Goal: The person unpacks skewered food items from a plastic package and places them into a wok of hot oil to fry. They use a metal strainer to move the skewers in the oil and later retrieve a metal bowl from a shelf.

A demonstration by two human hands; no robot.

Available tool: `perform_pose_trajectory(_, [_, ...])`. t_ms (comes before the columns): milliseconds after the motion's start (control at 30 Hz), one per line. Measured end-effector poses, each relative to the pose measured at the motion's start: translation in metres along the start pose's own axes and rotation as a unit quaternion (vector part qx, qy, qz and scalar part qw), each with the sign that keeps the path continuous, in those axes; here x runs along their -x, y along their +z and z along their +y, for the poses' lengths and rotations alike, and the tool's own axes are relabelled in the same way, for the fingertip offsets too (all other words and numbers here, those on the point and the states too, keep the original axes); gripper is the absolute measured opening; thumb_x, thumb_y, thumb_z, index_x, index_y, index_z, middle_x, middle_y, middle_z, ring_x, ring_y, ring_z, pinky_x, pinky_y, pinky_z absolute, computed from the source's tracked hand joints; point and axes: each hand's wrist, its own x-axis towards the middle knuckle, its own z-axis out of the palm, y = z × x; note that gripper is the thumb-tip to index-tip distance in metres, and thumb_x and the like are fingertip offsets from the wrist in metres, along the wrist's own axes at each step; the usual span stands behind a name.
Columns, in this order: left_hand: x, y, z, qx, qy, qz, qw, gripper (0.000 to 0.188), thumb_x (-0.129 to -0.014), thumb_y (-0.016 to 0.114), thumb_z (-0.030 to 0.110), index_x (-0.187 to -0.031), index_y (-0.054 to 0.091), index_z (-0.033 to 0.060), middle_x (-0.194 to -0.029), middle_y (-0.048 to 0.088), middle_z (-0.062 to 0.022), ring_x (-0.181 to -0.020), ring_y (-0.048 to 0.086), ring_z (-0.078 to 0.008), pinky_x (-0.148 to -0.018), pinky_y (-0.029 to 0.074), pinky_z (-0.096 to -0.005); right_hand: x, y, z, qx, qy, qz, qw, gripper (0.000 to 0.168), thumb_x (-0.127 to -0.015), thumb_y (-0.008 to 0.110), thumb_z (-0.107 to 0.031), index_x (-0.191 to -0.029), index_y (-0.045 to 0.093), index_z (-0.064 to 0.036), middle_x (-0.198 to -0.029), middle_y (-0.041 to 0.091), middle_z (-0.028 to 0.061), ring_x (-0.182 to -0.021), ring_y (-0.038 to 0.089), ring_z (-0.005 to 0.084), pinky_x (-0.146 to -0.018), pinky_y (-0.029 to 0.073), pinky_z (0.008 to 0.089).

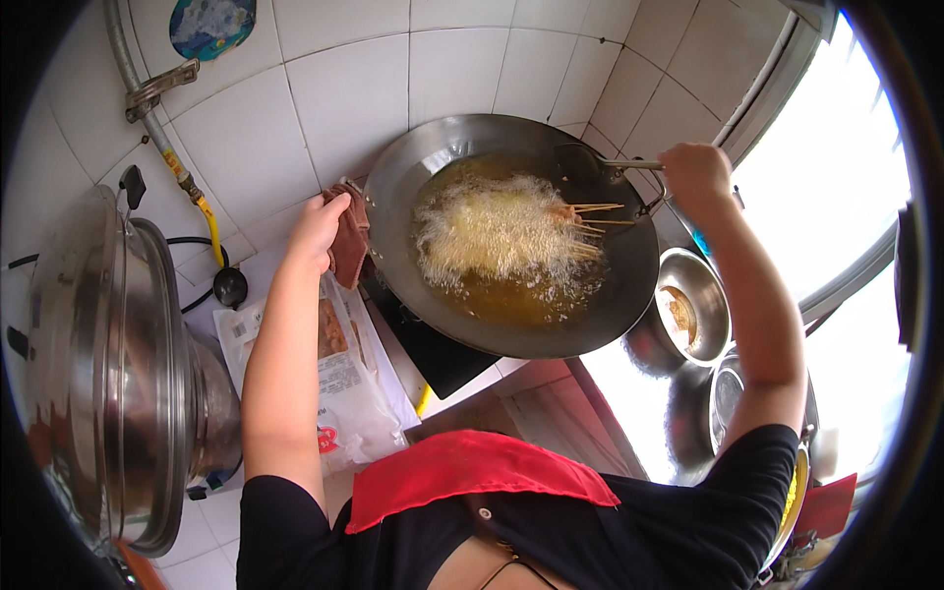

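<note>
A large steel wok stands on a black stove, with oil bubbling hard inside. Several wooden skewers stick out of the foam towards the right, with a bit of meat visible at their base; the foam hides the rest. My left hand grips a folded brown cloth against the wok's left handle, which the cloth mostly hides. Over the right rim, my right hand is closed on the metal handle of a ladle or turner, whose dark head rests inside the wok near its upper right wall.
Plastic packs of food lie left of the stove. A big lidded steel pot stands far left, below a gas pipe with a yellow hose. Steel bowls sit on the right beside a bright window. Tiled walls enclose the wok's back.
</note>
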Motion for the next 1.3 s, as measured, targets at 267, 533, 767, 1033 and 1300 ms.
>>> perform_pose_trajectory(267, [0.003,0.002,0.001,0.003,0.011,-0.001,1.0,0.019,-0.083,0.049,0.017,-0.093,0.053,0.0009,-0.083,0.058,-0.0062,-0.069,0.056,-0.0146,-0.059,0.047,-0.0302,-0.049,0.067,-0.038,-0.112,-0.063,-0.059,0.99,0.014,-0.073,0.055,-0.026,-0.076,0.064,-0.017,-0.077,0.062,0.0032,-0.077,0.059,0.0226,-0.064,0.048,0.035])
perform_pose_trajectory(533, [0.004,0.003,0.003,0.003,-0.01,0.021,1.0,0.021,-0.083,0.05,0.018,-0.095,0.052,0.0015,-0.086,0.058,-0.0067,-0.072,0.057,-0.0157,-0.061,0.047,-0.0308,-0.048,0.076,-0.061,-0.327,-0.124,-0.09,0.933,0.023,-0.071,0.056,-0.031,-0.09,0.065,-0.022,-0.08,0.063,0.0046,-0.079,0.058,0.0226,-0.066,0.046,0.0349])
perform_pose_trajectory(767, [0.006,0.004,0.004,0.002,-0.006,0.03,1.0,0.021,-0.083,0.05,0.019,-0.096,0.052,0.002,-0.086,0.058,-0.0064,-0.072,0.057,-0.0157,-0.061,0.047,-0.0315,-0.027,0.023,-0.064,-0.26,-0.101,-0.036,0.96,0.016,-0.075,0.052,-0.023,-0.085,0.062,-0.016,-0.082,0.06,0.0065,-0.086,0.057,0.0225,-0.07,0.046,0.0358])
perform_pose_trajectory(1033, [0.009,0.001,0.004,0.015,-0.006,0.003,1.0,0.02,-0.084,0.05,0.02,-0.094,0.052,0.0024,-0.084,0.058,-0.0062,-0.07,0.057,-0.0155,-0.06,0.047,-0.0308,0.081,-0.05,-0.002,-0.167,-0.082,-0.039,0.982,0.016,-0.076,0.051,-0.008,-0.092,0.056,-0.007,-0.079,0.053,0.0067,-0.079,0.054,0.0212,-0.069,0.043,0.0344])
perform_pose_trajectory(1300, [0.002,0.001,0.0,0.015,-0.001,-0.002,1.0,0.021,-0.082,0.051,0.019,-0.095,0.053,0.002,-0.086,0.058,-0.0052,-0.075,0.055,-0.0146,-0.066,0.045,-0.0298,0.168,-0.059,-0.042,-0.033,-0.19,-0.006,0.981,0.012,-0.079,0.049,-0.016,-0.085,0.054,-0.007,-0.066,0.054,0.0043,-0.062,0.055,0.0157,-0.048,0.041,0.0253])
